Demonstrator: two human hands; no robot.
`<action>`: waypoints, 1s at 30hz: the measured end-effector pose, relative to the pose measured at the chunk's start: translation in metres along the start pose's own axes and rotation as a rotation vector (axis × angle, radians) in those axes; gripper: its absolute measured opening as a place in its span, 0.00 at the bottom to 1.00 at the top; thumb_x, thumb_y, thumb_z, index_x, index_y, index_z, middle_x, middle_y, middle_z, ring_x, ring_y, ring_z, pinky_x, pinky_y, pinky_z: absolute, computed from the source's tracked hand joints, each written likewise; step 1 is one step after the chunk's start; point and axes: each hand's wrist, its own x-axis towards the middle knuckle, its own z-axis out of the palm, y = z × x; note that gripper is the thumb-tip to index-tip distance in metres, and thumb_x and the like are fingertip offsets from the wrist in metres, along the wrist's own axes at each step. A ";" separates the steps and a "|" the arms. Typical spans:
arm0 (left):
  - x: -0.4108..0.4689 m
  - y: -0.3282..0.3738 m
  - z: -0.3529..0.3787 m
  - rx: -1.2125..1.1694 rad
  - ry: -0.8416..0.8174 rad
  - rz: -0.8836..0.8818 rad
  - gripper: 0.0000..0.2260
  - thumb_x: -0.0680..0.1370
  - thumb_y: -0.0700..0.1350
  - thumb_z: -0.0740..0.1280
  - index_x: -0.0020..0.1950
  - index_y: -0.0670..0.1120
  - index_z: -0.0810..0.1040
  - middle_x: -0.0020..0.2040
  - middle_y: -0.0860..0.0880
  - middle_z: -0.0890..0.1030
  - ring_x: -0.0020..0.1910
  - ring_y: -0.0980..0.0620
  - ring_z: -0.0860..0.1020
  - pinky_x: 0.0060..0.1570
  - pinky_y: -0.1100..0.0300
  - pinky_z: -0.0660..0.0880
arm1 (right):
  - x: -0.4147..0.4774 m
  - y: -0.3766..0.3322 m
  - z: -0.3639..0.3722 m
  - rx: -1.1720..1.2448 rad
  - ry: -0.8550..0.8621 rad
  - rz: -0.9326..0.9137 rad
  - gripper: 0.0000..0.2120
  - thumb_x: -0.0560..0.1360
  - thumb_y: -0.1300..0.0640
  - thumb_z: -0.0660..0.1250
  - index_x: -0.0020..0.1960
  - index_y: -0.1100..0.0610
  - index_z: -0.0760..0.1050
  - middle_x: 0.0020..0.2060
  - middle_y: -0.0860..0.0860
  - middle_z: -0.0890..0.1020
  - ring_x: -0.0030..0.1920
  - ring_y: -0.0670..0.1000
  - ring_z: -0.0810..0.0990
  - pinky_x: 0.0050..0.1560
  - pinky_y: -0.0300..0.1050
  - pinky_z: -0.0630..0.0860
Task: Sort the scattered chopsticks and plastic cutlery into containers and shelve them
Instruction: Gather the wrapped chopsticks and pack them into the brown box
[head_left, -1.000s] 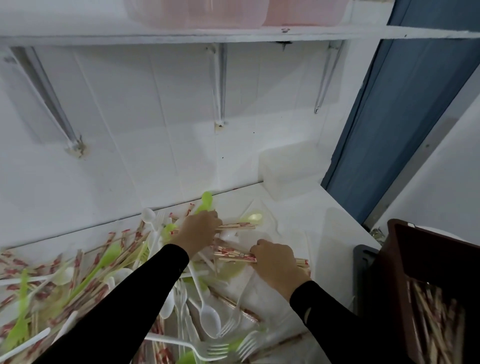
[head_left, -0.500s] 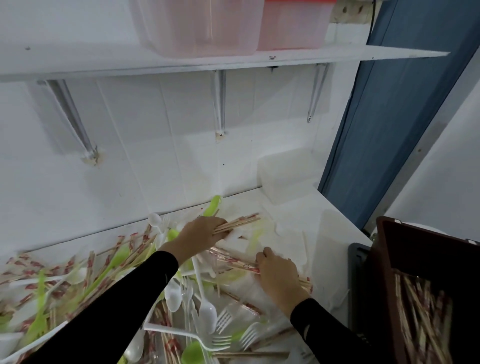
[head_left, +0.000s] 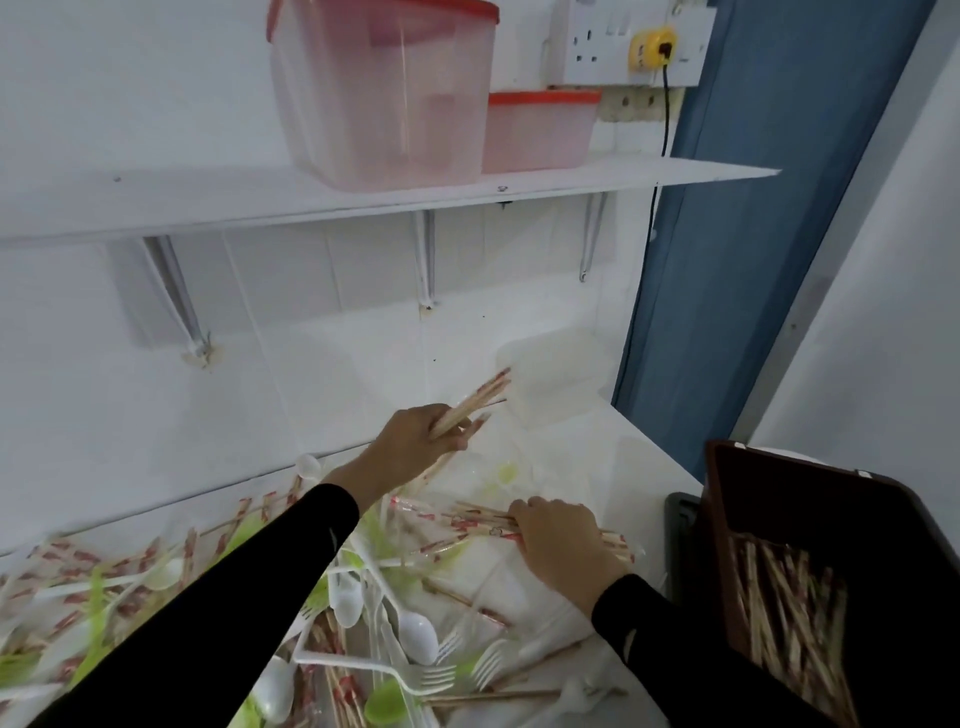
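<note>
Wrapped chopsticks, white plastic spoons and forks and green cutlery lie scattered over the white counter. My left hand is raised above the pile and grips a bundle of chopsticks that points up to the right. My right hand rests low on the counter, its fingers curled over another bunch of wrapped chopsticks. A dark brown bin at the right holds several chopsticks.
A white wall shelf above carries a tall clear container with a red lid and a lower one. A translucent box stands at the counter's back corner. A blue door frame and a wall socket are at the right.
My left hand has lifted its bundle of chopsticks up off the pile and tilted it upward. My right hand stayed on the chopsticks on the counter. The camera tilted up, showing the shelf containers.
</note>
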 end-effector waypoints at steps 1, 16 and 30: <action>-0.001 0.003 -0.002 -0.008 0.053 0.008 0.04 0.77 0.46 0.72 0.49 0.49 0.79 0.44 0.51 0.82 0.45 0.51 0.79 0.41 0.71 0.70 | -0.001 0.003 -0.006 -0.004 -0.009 0.027 0.10 0.81 0.55 0.57 0.60 0.54 0.72 0.53 0.52 0.78 0.52 0.56 0.80 0.42 0.46 0.67; -0.040 0.022 -0.007 -1.015 0.504 -0.174 0.09 0.84 0.48 0.58 0.54 0.44 0.73 0.34 0.48 0.72 0.27 0.54 0.72 0.30 0.60 0.74 | -0.039 0.043 -0.060 1.356 -0.506 0.219 0.10 0.82 0.55 0.61 0.59 0.59 0.75 0.43 0.52 0.86 0.27 0.47 0.71 0.28 0.38 0.71; -0.051 0.157 0.084 -1.489 -0.179 -0.446 0.07 0.84 0.42 0.57 0.60 0.43 0.71 0.56 0.43 0.82 0.51 0.44 0.82 0.44 0.47 0.81 | -0.101 0.115 -0.091 1.758 -0.272 0.299 0.16 0.73 0.48 0.72 0.49 0.62 0.81 0.39 0.59 0.82 0.18 0.44 0.64 0.20 0.36 0.66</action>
